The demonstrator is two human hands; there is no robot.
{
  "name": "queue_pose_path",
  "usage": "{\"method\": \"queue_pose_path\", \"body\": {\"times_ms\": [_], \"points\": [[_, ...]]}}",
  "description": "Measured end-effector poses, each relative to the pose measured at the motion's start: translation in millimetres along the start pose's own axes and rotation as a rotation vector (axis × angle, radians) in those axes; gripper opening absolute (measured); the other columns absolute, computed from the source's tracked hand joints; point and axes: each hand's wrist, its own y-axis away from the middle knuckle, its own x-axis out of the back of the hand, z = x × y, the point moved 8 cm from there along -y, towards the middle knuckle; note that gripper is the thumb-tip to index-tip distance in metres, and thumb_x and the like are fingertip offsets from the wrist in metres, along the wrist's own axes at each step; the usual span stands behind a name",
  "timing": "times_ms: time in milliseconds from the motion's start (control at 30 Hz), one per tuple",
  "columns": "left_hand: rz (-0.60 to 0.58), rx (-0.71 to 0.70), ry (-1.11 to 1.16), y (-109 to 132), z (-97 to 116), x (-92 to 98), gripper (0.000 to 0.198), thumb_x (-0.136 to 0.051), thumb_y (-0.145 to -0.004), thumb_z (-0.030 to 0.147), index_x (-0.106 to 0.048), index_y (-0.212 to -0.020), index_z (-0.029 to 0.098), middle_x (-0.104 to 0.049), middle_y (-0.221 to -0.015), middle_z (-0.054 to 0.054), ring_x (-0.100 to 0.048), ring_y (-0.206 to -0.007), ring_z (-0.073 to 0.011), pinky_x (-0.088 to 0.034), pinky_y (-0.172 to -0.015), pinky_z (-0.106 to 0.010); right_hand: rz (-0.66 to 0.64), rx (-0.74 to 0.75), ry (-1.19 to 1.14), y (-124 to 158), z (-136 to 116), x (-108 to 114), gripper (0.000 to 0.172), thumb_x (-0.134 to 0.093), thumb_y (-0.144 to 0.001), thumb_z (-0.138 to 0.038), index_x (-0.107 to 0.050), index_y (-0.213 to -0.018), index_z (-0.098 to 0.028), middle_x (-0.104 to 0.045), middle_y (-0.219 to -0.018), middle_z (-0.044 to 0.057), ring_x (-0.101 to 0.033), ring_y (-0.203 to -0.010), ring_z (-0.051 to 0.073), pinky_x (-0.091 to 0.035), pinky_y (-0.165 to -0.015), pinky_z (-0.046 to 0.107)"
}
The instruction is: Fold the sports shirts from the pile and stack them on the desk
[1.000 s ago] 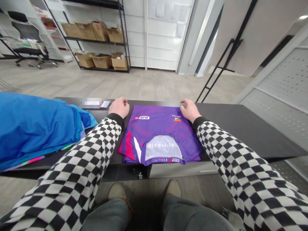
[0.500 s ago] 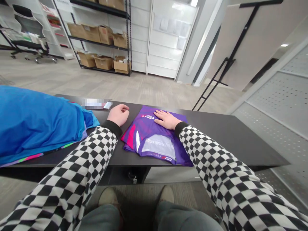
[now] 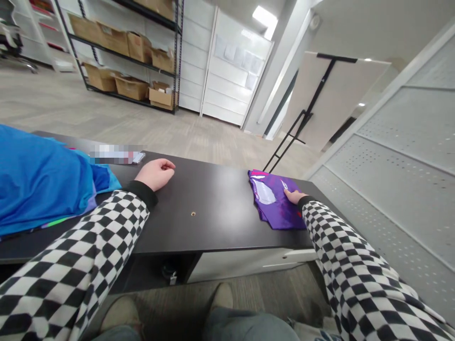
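A folded purple jersey (image 3: 279, 201) with a pale grey patch and pink-and-white trim lies at the right part of the dark table. At its right side is my right hand (image 3: 295, 196), thumb on top of the cloth and the other fingers mostly hidden beneath it. My left hand (image 3: 156, 174) rests on the table near its far edge, fingers loosely curled in with nothing in them. Left of that hand is a phone-like device (image 3: 139, 157), partly blurred out. A heap of blue jerseys (image 3: 42, 175) covers the table's left end.
The black table (image 3: 213, 208) has a small round hole in its top. A grey perforated panel (image 3: 398, 156) borders the right end. Beyond the table are an easel-like stand (image 3: 302, 123) and a shelf (image 3: 137, 59) with cardboard boxes.
The purple jersey has shifted right and turned, with my right hand going from flat on top to gripping its right side. My left hand stays on the table; the camera view has swung right.
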Motion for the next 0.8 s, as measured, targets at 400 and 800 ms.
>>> {"method": "queue_pose_path", "body": {"times_ms": [400,800], "points": [[-0.043,-0.017,0.029,4,5,-0.2,0.042,-0.066,-0.065,0.039,-0.082,-0.100,0.025,-0.079,-0.084,-0.002,-0.071,-0.080,-0.0252,-0.057,-0.078,-0.034,-0.036,0.612,-0.018,51,-35,-19,0.080,-0.033,-0.116,-0.070,-0.035,-0.186,-0.031,-0.025,-0.194,0.003,-0.021,-0.180,0.030,-0.014,-0.147,0.056],[-0.108,0.017,0.082,2,-2,-1.7,0.040,-0.068,-0.067,0.031,-0.083,-0.102,0.021,-0.080,-0.083,0.000,-0.068,-0.077,-0.0218,-0.050,-0.075,-0.034,0.067,-0.320,-0.172,47,-4,-19,0.102,-0.029,-0.110,-0.079,-0.033,-0.184,-0.009,-0.025,-0.190,0.029,-0.024,-0.175,0.048,-0.018,-0.138,0.077]]}}
